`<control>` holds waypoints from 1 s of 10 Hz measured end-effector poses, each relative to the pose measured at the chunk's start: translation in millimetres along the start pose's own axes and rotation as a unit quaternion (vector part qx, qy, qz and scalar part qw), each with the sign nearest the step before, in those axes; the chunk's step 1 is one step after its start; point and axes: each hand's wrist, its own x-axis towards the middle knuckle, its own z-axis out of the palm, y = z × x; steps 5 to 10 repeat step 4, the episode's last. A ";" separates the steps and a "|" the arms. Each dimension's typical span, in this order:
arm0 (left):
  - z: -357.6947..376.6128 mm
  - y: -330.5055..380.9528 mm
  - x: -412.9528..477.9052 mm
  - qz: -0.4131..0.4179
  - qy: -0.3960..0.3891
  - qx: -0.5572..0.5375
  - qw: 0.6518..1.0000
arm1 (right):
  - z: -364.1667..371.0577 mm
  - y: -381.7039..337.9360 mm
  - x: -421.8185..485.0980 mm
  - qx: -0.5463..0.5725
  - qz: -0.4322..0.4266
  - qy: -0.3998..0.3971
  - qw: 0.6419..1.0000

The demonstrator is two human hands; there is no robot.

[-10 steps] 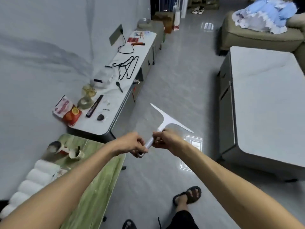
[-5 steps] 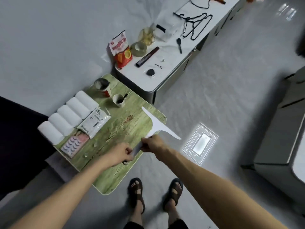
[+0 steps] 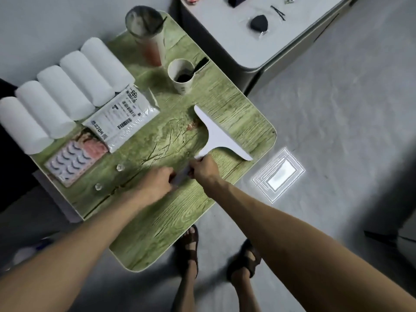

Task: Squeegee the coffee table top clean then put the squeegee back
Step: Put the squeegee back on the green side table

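Note:
A white T-shaped squeegee (image 3: 217, 135) hangs over the green wood-grain coffee table (image 3: 171, 212), its blade towards the table's far right side. My right hand (image 3: 203, 168) grips the upper part of its handle. My left hand (image 3: 157, 182) grips the lower end of the same handle. A small reddish stain (image 3: 191, 126) marks the top just left of the blade. I cannot tell whether the blade touches the surface.
Several white rolls (image 3: 65, 91), a labelled packet (image 3: 122, 114), a tray of false lashes (image 3: 74, 161), a tall cup (image 3: 147, 34) and a paper cup (image 3: 182, 74) crowd the table's far left. A grey cabinet (image 3: 258, 39) stands beyond. My sandalled feet (image 3: 191, 248) are below the table edge.
My view has swung down and closer onto the green table. Both hands have carried the squeegee over the tabletop, still holding its handle.

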 end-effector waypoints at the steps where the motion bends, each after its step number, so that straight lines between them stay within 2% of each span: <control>1: 4.8 -12.2 12.5 -0.002 0.018 0.011 1.000 | 14.3 3.6 10.5 0.014 0.008 0.020 1.000; 3: -2.2 -17.2 22.6 -0.019 0.013 0.022 0.999 | 15.7 1.5 12.0 0.047 0.037 -0.033 0.998; 4: -13.1 -3.5 17.9 -0.021 0.013 0.016 1.000 | -8.4 -1.0 -2.0 0.045 0.045 -0.074 0.995; 10: -13.1 -3.5 17.9 -0.021 0.013 0.016 1.000 | -8.4 -1.0 -2.0 0.045 0.045 -0.074 0.995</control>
